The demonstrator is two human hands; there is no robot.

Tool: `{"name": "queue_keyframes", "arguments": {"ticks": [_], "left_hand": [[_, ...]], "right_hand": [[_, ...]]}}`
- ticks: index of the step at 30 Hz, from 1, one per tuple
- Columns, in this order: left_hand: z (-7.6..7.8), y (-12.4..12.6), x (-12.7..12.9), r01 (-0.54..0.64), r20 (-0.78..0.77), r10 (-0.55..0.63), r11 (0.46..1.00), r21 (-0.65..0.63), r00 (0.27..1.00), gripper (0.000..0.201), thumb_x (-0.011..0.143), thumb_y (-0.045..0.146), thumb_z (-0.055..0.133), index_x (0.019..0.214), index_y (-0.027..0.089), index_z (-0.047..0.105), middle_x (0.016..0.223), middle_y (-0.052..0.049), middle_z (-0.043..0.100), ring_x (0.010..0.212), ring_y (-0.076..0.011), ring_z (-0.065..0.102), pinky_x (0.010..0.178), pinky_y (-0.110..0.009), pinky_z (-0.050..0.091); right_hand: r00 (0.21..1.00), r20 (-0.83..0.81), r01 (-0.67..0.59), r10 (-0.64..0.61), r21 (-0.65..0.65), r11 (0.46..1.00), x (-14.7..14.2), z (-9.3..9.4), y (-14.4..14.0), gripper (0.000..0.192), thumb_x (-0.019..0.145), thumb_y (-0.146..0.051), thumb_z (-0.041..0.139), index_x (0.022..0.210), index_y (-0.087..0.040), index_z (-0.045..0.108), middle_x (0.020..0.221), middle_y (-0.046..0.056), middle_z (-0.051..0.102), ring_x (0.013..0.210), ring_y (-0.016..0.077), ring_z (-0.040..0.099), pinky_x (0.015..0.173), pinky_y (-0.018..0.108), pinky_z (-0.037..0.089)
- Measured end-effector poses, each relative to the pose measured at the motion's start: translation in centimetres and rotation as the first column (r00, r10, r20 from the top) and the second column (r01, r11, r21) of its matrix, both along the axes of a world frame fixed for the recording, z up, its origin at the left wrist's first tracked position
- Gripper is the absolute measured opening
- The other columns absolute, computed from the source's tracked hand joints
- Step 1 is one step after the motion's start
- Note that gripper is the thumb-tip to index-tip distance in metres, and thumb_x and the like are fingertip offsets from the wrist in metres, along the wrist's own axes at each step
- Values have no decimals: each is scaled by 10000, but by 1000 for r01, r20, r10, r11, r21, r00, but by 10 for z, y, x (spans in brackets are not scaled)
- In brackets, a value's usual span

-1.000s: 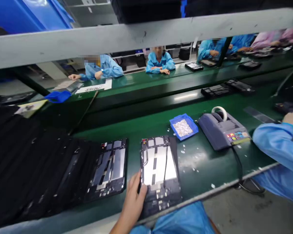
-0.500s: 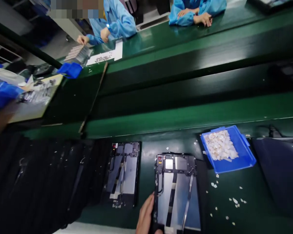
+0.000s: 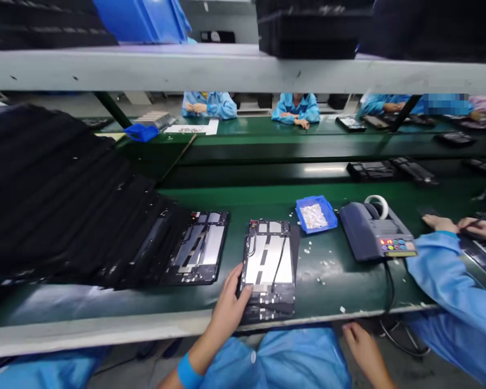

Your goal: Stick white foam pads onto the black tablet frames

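Note:
My left hand (image 3: 229,302) grips the left edge of an opened tablet (image 3: 269,259), thumb on top and fingers along its side. The tablet lies on the green bench with silver battery panels, a dark strip and small boards exposed. Beneath it, a dark flat piece juts out on the right. Off the bench's front edge hangs my right hand (image 3: 363,348), its fingers loosely apart and holding nothing. A second opened tablet (image 3: 198,246) rests to the left, beside a long leaning row of black tablets or panels (image 3: 76,205).
Beyond the tablet is a blue tray (image 3: 326,224) of small whitish pieces; scraps lie nearby. A tape dispenser (image 3: 360,237) with a lit display stands right, near a co-worker's sleeve (image 3: 437,265). A shelf (image 3: 227,70) spans above. Other people sit across the bench.
My view has swung up and back, bringing the shelf, the tape dispenser and my right hand into sight. My left hand stays at the tablet's left edge.

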State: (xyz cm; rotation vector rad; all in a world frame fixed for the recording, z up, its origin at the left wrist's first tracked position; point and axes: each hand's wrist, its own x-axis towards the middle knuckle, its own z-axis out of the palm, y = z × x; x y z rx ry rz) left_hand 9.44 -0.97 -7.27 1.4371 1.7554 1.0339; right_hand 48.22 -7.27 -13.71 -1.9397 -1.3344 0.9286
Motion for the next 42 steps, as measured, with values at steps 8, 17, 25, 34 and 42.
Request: {"name": "queue_keyframes", "arguments": {"ticks": [8, 17, 25, 34, 42], "left_hand": [[13, 16, 4, -12, 346, 43, 996, -89, 937, 476, 697, 214, 694, 1160, 159, 600, 1580, -201, 481, 1407, -325, 528, 1200, -478, 384], [10, 1, -7, -36, 464, 124, 980, -193, 877, 693, 758, 329, 660, 1391, 165, 433, 1602, -235, 441, 1459, -331, 485, 1192, -487, 405], [14, -38, 10, 150, 318, -72, 962, -228, 945, 921, 892, 356, 579, 1670, 170, 123, 1703, -151, 300, 1574, -313, 286, 1281, -463, 269], [60, 69, -25, 127, -377, -75, 985, 114, 923, 489, 1002, 184, 434, 1471, 218, 569, 1301, -152, 628, 1223, -291, 590, 1083, -485, 485], [80, 145, -39, 579, -788, -397, 813, -64, 470, 363, 944, 84, 553, 1223, 249, 718, 1209, -117, 647, 1011, -283, 598, 865, -414, 550]], "right_hand": [[963, -137, -185, 231, 283, 941, -110, 85, 90, 514, 891, -469, 584, 1316, -198, 683, 1346, 161, 683, 1208, 313, 676, 986, 440, 576], [897, -38, -414, 441, 277, 867, -159, 52, 120, 812, 828, -302, 601, 1604, -173, 400, 1647, 130, 397, 1538, 283, 355, 1283, 498, 258], [887, -232, -367, 398, 167, 915, -155, 55, 82, 841, 918, -332, 566, 1678, -256, 211, 1724, 64, 227, 1594, 257, 205, 1295, 501, 189], [925, -102, -336, 365, 224, 915, -144, 88, 107, 661, 974, -362, 577, 1601, -269, 390, 1675, 109, 341, 1555, 302, 311, 1257, 551, 300], [858, 0, -459, 514, 448, 767, -166, 139, 170, 358, 955, -250, 577, 1298, -239, 678, 1392, 126, 632, 1304, 266, 591, 1109, 455, 485]]}}
